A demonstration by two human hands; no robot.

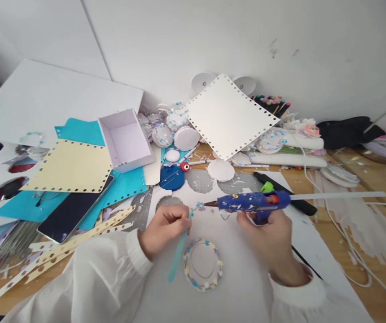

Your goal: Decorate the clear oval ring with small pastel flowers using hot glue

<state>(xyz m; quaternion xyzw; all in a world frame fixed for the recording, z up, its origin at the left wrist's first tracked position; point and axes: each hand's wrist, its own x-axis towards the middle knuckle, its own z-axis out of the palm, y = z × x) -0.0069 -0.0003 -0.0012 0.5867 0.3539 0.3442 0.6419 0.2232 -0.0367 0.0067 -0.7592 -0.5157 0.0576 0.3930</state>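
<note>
My right hand [270, 237] is wrapped round the handle of a blue hot glue gun [250, 202], which has a long glue stick [337, 196] out of its back. Its nozzle points left, close to small blue and lilac paper flowers [199, 205] beside my left fingertips. My left hand [166, 226] pinches a thin teal stick-like tool [178, 258] with a rounded lower end. Whether the flowers sit on that tool is unclear. Below, a ring [186, 273] dotted with small yellow, white and blue flowers lies on white paper [240, 287].
A phone [75, 211], punched cream card [68, 166] and teal sheets [125, 186] lie left. Behind stand an open white box [125, 139], a punched white sheet [230, 116] and several white discs [186, 138]. A white cable [334, 220] trails at right.
</note>
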